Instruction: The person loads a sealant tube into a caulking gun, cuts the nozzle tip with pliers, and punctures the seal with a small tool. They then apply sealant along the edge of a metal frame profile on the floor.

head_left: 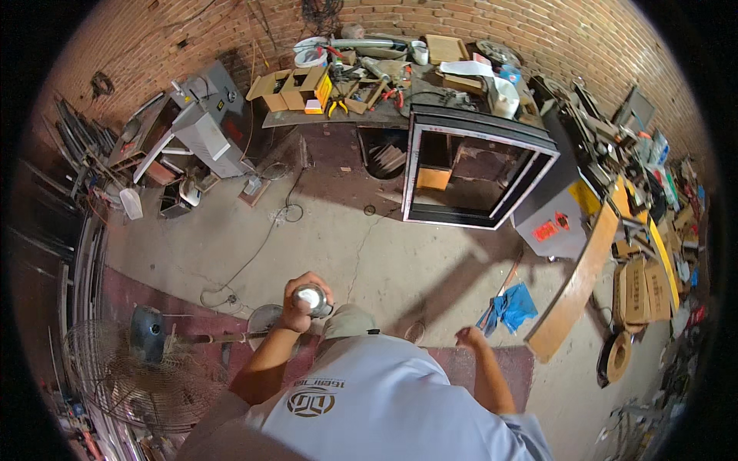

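Note:
My left hand [295,313] is wrapped round a silver metal cup-like container [313,300], held upright in front of my body. Its top looks whitish, and I cannot make out whether that is a lid or what is inside. My right hand [470,338] hangs low at my right side, its fingers loosely curled and nothing visible in them. Just beyond it, a crumpled blue plastic bag [513,306] lies by a thin stick on the floor; hand and bag look apart.
A large standing fan [146,376] is close on my left. Ahead, a dark-framed window unit [484,217] leans against a workbench [304,118] crowded with tools and boxes. A long wooden board [576,288] and cardboard boxes [636,292] stand at right. A cable [257,253] crosses the floor.

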The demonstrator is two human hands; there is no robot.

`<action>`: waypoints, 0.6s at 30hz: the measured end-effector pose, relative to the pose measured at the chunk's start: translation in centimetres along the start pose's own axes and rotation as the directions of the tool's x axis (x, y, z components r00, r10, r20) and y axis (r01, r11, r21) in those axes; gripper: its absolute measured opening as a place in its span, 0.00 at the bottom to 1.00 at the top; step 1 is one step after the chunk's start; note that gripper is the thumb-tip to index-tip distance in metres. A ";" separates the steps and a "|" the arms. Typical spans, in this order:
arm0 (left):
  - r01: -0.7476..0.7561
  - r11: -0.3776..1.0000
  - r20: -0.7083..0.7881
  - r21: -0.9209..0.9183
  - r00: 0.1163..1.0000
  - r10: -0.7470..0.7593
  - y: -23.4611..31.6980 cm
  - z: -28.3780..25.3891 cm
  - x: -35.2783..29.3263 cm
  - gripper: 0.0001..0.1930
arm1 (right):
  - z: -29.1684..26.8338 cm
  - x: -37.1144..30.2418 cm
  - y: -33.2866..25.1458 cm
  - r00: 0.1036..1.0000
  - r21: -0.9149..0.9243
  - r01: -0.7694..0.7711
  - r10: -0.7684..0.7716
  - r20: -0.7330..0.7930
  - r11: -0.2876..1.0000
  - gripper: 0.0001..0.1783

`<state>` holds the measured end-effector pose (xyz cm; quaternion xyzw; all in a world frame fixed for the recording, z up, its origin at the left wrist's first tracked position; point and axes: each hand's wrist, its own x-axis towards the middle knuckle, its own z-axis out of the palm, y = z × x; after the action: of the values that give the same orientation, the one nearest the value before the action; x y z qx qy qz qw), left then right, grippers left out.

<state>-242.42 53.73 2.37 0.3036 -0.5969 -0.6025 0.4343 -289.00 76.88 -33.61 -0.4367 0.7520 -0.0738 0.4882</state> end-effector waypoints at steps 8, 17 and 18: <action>-0.041 0.998 -0.270 -0.054 0.963 0.024 -5.5 -10.5 7.6 0.43 | -15.9 17.8 -23.3 0.958 0.003 0.035 -0.032 -0.284 0.999 0.17; -0.034 0.995 -0.305 -0.097 0.952 0.003 -6.4 -20.3 17.5 0.40 | -14.7 31.0 -45.4 0.856 -0.255 0.392 -0.452 -0.251 0.884 0.19; -0.040 0.997 -0.311 -0.071 0.950 0.016 -6.1 -21.3 18.2 0.40 | -15.2 32.9 -47.9 0.834 -0.286 0.409 -0.483 -0.267 0.866 0.20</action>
<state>-232.55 27.34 -3.06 0.3692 -0.5020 -0.5633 0.5426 -277.79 19.06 -22.13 -0.6326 0.7029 -0.1757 0.2736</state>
